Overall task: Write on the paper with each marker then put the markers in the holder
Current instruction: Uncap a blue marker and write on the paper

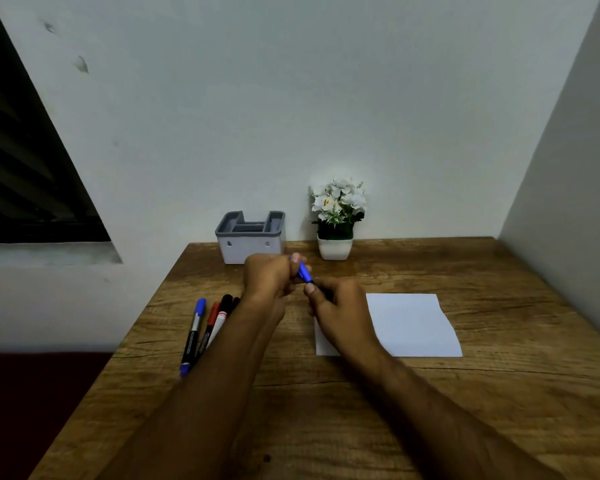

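Left hand [269, 275], right hand [336, 303] apparently clenched

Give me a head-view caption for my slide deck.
Both hands grip a blue marker above the wooden table, beside white paper.

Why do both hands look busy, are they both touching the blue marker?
Touching. The head view shows the left hand gripping the blue marker at its cap end, while the right hand pinches its other end.
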The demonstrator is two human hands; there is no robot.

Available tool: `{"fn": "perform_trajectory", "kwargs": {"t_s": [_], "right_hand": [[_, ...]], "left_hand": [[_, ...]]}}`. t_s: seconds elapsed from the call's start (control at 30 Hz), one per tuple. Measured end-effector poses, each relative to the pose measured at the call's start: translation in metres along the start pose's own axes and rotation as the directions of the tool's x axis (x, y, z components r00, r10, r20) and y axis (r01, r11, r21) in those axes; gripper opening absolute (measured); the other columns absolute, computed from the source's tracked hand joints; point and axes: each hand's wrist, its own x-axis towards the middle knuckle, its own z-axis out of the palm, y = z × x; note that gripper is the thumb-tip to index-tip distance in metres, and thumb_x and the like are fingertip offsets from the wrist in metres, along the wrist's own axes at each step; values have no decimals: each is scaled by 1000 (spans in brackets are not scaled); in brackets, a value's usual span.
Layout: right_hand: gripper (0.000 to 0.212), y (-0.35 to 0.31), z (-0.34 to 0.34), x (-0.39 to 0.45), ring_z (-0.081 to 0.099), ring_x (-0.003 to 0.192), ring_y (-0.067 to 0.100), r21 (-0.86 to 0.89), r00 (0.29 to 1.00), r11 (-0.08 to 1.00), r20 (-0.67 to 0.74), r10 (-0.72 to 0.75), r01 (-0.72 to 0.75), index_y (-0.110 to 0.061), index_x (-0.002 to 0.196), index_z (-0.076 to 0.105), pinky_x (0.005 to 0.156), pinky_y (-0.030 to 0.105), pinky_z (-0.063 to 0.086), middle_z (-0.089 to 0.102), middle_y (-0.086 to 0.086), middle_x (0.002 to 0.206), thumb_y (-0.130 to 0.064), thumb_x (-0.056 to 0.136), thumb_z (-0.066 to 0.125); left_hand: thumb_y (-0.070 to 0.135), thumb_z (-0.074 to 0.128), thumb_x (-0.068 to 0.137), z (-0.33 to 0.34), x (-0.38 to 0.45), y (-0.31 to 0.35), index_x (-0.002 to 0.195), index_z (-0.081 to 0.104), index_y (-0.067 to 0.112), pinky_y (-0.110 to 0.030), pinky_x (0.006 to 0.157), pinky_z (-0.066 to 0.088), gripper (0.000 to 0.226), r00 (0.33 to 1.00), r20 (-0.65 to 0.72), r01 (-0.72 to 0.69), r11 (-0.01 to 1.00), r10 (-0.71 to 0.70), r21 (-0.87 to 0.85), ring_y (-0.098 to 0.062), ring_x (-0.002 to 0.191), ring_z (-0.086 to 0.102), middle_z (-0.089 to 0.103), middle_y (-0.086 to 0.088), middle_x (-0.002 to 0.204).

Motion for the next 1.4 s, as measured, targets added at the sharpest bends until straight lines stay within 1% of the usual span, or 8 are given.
{"fn": "perform_trajectory", "kwargs": {"t_s": [0.23, 0.37, 0.5, 0.73, 0.87, 1.07, 1.23, 1.4], "right_hand": [[40, -13, -19, 10, 42, 38, 10, 194, 936, 918, 148, 320, -345, 2, 75, 71, 42, 21, 31, 54, 6, 55, -15, 107, 53], [38, -2, -34, 4, 44, 41, 8, 259, 942, 906, 122, 312, -334, -2, 81, 73, 43, 22, 33, 57, 2, 56, -17, 108, 51], [34, 2, -38, 11, 50, 46, 16, 299, 962, 916, 19, 273, -266, 1, 85, 74, 43, 25, 40, 65, 6, 59, -16, 107, 54], [15, 12, -54, 0, 69, 56, 24, 463, 938, 832, -7, 348, -305, 1, 102, 73, 55, 33, 62, 77, 21, 86, -12, 101, 66], [28, 11, -65, -1, 70, 52, 25, 558, 958, 803, -49, 284, -209, -19, 122, 65, 49, 33, 60, 78, 15, 85, -2, 100, 63], [30, 18, -68, 5, 77, 68, 25, 703, 945, 694, -98, 311, -156, -10, 124, 64, 58, 31, 64, 77, 16, 107, 2, 108, 41], [36, 33, -73, -6, 77, 83, 17, 228, 938, 968, -302, 171, -104, -27, 99, 62, 68, 22, 60, 79, 7, 94, 9, 93, 65], [24, 47, -75, -15, 73, 94, 16, -168, 942, 977, -327, 71, -132, -32, 96, 62, 78, 38, 59, 79, -3, 94, -8, 96, 64]], "left_hand": [[6, 51, 98, -4, 36, 2, 83, 66, 9, -24, 51, 48, 21, 980, -103, 94, 851, -171, -516, -13, 53, 61, 67, -8, 75], [20, 67, 92, -16, 51, 2, 94, 74, 12, -22, 68, 54, 11, 949, -207, -195, 959, 237, 207, -6, 74, 66, 71, 1, 88], [38, 81, 78, 10, 37, -28, 95, 75, 20, -34, 77, 57, 25, 891, 88, -356, 564, 445, 745, -13, 86, 66, 73, 3, 92], [36, 80, 79, 15, 40, -48, 94, 71, 15, -33, 74, 55, 27, 834, 210, -400, 298, 510, 867, -18, 89, 64, 68, 0, 92], [13, 72, 86, 14, 29, -47, 101, 75, 17, -12, 71, 45, 16, 660, 340, -657, 296, 670, 693, -2, 82, 59, 70, 3, 95], [15, 83, 78, 11, 19, -49, 102, 79, 20, 1, 71, 40, 25, 683, 611, -729, 308, 401, 612, 5, 77, 62, 77, 6, 98], [22, 84, 77, 17, 11, -61, 101, 79, 22, -11, 70, 41, 25, 760, 522, -641, 314, 388, 700, 0, 76, 58, 75, 7, 94], [26, 84, 76, 31, -4, -63, 102, 78, 23, -20, 74, 50, 27, 743, 559, -666, 329, 369, 669, -3, 77, 62, 72, 9, 85]]}}
